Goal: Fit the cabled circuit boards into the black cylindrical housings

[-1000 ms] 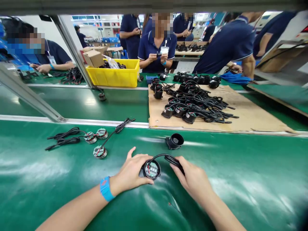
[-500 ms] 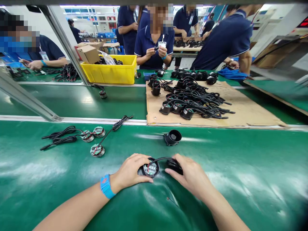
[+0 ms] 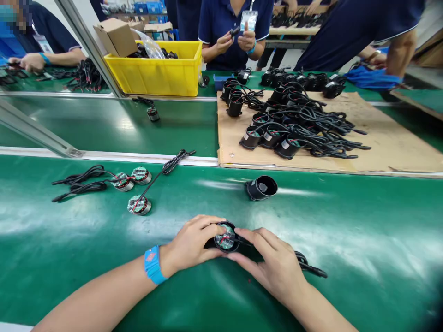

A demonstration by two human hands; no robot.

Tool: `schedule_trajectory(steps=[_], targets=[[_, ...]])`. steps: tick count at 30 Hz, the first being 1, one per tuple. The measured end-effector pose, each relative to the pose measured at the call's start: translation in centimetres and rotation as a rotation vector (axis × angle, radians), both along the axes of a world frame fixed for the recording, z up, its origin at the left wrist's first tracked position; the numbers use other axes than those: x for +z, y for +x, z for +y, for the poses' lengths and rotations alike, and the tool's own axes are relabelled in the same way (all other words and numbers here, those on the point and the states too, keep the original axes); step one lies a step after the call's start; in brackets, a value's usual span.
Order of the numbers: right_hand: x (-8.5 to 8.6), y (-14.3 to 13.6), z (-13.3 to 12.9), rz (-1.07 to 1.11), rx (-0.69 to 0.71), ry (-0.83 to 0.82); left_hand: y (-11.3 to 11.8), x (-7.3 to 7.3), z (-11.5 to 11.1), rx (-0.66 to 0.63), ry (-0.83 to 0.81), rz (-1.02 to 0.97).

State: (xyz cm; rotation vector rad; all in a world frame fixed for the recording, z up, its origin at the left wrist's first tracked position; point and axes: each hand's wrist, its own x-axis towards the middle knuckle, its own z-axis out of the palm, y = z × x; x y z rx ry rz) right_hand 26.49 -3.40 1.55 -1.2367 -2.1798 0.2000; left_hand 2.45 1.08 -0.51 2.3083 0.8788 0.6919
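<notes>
In the head view, a round black motor housing stands on the green table, a green circuit board with red wire seated inside it. My left hand, with a blue wrist strap, grips its left side, the index fingertip on the board. My right hand closes on the right side of the same housing with thumb and fingers. A black cable runs from the board beneath my right hand, and its bundled end comes out beyond. Farther back sits another black housing with no board visible in it.
Three metal motors with boards and cables lie at the left. Behind a metal rail, a cardboard sheet bears several cabled housings. A yellow bin stands at the back. A slanted metal post rises at left; co-workers are across the table.
My right hand has let go of the cable bundle, which now lies to its right, and has moved onto the housing. My left index finger now rests on the board. The view has tilted down.
</notes>
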Motion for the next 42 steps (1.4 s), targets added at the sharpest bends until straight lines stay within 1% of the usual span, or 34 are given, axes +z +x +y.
schedule_trajectory(steps=[4,7,11,13,15,17,19,20,22,28,31,34,36,38,40,42], targets=[[0.0,-0.3,0.0,-0.145,0.014,0.089,0.0,-0.1,-0.2,0.004,-0.017,0.014],[0.5,-0.7,-0.1,-0.254,0.000,0.142,-0.1,-0.1,-0.2,-0.003,-0.008,0.018],[1.0,-1.3,-0.2,-0.392,-0.059,0.162,0.0,-0.3,-0.1,0.006,-0.006,0.002],[1.0,-1.5,-0.3,-0.397,-0.088,0.145,0.2,-0.4,-0.1,0.030,-0.015,-0.026],[1.1,-1.4,-0.2,-0.280,-0.079,0.063,0.5,-0.4,-0.2,0.079,-0.023,-0.049],[1.3,-1.2,0.1,-0.070,-0.057,-0.085,0.8,-0.4,-0.3,0.125,-0.037,-0.052],[1.9,-1.1,0.6,0.092,-0.046,-0.218,1.0,-0.3,-0.4,0.136,-0.063,-0.034],[2.2,-1.0,0.9,0.124,-0.045,-0.259,1.0,-0.2,-0.4,0.132,-0.076,-0.026],[2.9,-1.0,1.8,0.104,-0.031,-0.301,1.1,-0.2,-0.4,0.126,-0.096,-0.015],[4.4,-1.7,4.7,-0.099,-0.003,-0.418,1.2,0.0,-0.3,0.123,-0.130,-0.016],[5.2,-2.2,5.6,-0.154,0.009,-0.491,1.2,0.4,-0.2,0.121,-0.160,-0.019],[5.8,-2.5,6.0,-0.177,0.014,-0.602,1.3,0.8,-0.2,0.121,-0.178,-0.023],[5.9,-2.6,6.1,-0.174,0.007,-0.644,1.3,0.9,-0.2,0.120,-0.185,-0.017],[5.8,-2.4,6.0,-0.160,0.000,-0.645,1.4,0.9,-0.2,0.123,-0.197,-0.011],[5.4,-1.9,5.7,-0.125,0.016,-0.637,1.5,0.7,-0.4,0.126,-0.215,-0.008],[4.7,-1.4,5.2,-0.057,0.060,-0.631,1.5,0.8,-0.5,0.127,-0.241,-0.001]])
